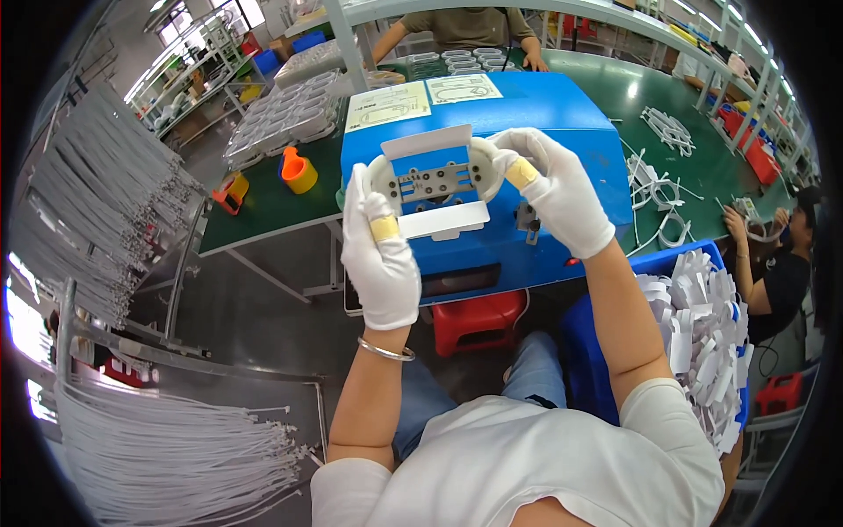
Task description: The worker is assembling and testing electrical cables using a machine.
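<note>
A white cable coil [493, 176] forms an oval around a metal fixture plate [439, 183] on the front of a blue machine [544, 101]. My left hand [382, 255], in a white glove with yellow tape on the thumb, closes on the coil's left end. At its right end my right hand [562, 189], gloved and taped the same way, curls its fingers round the coil. One white card flap [428, 143] stands out above the plate, and another white card flap [445, 220] sticks out below it. Fingertips on both hands are partly hidden.
A blue bin [716, 255] full of folded white cards sits at my right. Orange-yellow tape dispensers [299, 171] and trays of coils [285, 119] are at the left. White cables [176, 439] hang on racks. A red stool [479, 321] is under the machine. Other people work nearby.
</note>
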Motion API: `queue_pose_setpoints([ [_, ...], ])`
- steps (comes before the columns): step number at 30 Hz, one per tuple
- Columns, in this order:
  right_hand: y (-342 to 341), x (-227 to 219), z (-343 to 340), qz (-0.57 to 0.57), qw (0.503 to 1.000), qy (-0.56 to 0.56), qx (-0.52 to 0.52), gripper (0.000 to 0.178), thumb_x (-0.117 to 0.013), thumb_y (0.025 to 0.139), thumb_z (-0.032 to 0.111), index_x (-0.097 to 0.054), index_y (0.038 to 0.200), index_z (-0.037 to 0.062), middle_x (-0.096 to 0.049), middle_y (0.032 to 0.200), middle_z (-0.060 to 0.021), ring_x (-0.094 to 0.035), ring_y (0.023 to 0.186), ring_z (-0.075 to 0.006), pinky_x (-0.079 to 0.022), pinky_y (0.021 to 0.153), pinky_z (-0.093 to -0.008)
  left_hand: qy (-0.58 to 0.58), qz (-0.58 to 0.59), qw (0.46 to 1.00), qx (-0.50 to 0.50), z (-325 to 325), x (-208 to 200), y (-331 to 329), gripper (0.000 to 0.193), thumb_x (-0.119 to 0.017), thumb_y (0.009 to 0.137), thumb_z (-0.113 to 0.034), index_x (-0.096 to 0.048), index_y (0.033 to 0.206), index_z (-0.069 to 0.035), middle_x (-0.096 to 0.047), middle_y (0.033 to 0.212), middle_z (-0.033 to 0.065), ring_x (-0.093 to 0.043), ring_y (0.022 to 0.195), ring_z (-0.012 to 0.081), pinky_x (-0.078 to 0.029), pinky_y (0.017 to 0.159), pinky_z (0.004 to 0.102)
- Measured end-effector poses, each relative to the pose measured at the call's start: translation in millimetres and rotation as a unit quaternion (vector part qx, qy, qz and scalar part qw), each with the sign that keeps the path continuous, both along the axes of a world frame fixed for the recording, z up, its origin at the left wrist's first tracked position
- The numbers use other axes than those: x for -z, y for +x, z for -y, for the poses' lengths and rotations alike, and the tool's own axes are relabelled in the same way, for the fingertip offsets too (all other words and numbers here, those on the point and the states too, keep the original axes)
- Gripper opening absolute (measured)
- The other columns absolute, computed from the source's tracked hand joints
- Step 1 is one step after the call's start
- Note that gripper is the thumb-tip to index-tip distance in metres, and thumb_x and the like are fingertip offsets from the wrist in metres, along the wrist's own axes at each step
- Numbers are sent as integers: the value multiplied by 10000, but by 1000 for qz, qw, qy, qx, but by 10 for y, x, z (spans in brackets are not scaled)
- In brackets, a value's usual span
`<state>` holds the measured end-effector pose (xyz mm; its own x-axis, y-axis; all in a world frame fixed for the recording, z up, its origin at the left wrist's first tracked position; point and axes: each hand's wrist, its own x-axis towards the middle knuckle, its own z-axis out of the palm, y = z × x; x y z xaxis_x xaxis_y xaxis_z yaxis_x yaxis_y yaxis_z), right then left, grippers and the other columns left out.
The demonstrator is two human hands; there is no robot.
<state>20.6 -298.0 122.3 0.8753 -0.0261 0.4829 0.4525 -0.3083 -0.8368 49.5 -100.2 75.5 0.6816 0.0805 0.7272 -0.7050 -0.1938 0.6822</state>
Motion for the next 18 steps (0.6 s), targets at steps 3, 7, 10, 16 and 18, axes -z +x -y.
queue_pose_setpoints([
  [3,92,-26,-53,-16,999,-27,-4,318,-576,937,247,-588,1086,-34,-628,965,-80,-594,866,-127,-465,791,-265,-60,-5,998,29,12,86,43,410,-390,1025,-215,-435,1334,51,-575,1254,159,-542,1151,194,-392,1002,298],
  [7,137,12,19,94,975,-192,66,355,-525,940,253,-582,1160,-20,-614,1127,-108,-562,1055,-196,-405,951,-300,-47,28,998,29,-9,89,17,425,-520,950,-132,-446,1330,43,-456,1357,256,-429,1287,344,-311,1085,380],
  [10,-197,126,-47,197,941,-201,190,279,-529,949,174,-587,1148,-12,-567,1249,-114,-590,998,-164,-456,894,-283,85,117,983,-109,-191,187,-187,446,-605,871,-130,-487,1283,-5,-473,1267,286,-462,1188,433,-380,1011,437],
  [16,-916,1136,200,13,983,1,181,209,-500,961,110,-603,1079,-29,-620,1090,-120,-589,972,-181,-457,899,-305,620,-204,746,-134,-2010,639,-481,224,-581,800,-209,-691,970,-114,-679,897,113,-641,896,288,-521,763,419],
  [18,-1093,1484,194,-122,983,-73,120,200,-515,954,111,-601,1070,-27,-616,1058,-104,-592,945,-177,-459,881,-295,792,-365,414,-261,-2722,580,-611,240,-603,781,-264,-713,973,-171,-699,935,66,-654,930,250,-499,746,402],
])
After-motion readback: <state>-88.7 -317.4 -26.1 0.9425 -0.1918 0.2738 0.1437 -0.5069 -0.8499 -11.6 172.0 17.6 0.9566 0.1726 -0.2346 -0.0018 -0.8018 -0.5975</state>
